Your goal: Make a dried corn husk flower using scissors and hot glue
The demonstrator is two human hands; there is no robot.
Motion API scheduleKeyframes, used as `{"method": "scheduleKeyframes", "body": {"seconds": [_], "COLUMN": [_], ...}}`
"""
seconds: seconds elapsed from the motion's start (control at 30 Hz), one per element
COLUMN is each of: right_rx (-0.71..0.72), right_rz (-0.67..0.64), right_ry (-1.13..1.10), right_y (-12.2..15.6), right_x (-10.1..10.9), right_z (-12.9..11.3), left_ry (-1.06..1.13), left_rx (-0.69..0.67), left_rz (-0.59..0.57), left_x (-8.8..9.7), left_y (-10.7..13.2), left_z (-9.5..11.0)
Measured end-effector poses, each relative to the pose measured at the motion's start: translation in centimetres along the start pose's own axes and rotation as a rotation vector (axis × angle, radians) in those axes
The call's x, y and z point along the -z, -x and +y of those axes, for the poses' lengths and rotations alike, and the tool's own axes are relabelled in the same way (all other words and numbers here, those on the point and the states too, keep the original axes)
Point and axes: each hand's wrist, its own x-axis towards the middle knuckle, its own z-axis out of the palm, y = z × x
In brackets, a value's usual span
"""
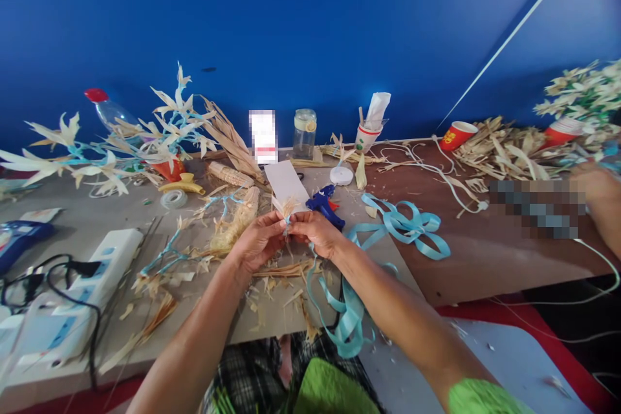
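My left hand point(258, 240) and my right hand point(315, 231) meet above the middle of the table, both with fingers pinched together on a small corn-husk piece point(288, 209) wrapped with light blue ribbon. A long tail of that blue ribbon point(345, 317) trails down from under my right hand over the table edge. A blue glue gun point(324, 204) lies just behind my right hand. A dried corn cob point(239, 221) rests left of my left hand. Husk scraps point(286, 270) lie beneath both hands.
A white power strip point(72, 301) with black cables sits at the left. Husk flowers on blue stems point(145, 142) stand at the back left. A glass jar point(304, 133), paper cups point(457, 135) and husk heaps point(509, 149) line the back. Another person's arm point(604, 197) is at the right.
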Motion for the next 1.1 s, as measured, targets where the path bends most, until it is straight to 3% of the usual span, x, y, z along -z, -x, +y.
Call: {"method": "scheduleKeyframes", "body": {"seconds": [0.17, 0.4, 0.73, 1.1], "right_rx": [0.080, 0.423, 0.393, 0.443], "right_rz": [0.085, 0.345, 0.277, 0.256], "right_ry": [0.203, 0.848, 0.763, 0.809], "right_y": [-0.6, 0.0, 0.5, 0.5], "right_x": [0.2, -0.5, -0.3, -0.5], "right_z": [0.9, 1.4, 0.3, 0.4], "left_ry": [-0.050, 0.012, 0.031, -0.044], "left_rx": [0.021, -0.117, -0.099, -0.116], "left_rz": [0.025, 0.172, 0.034, 0.038], "left_x": [0.0, 0.0, 0.5, 0.2], "left_y": [-0.2, -1.1, -0.6, -0.8], "left_z": [-0.1, -0.9, -0.4, -0.8]}}
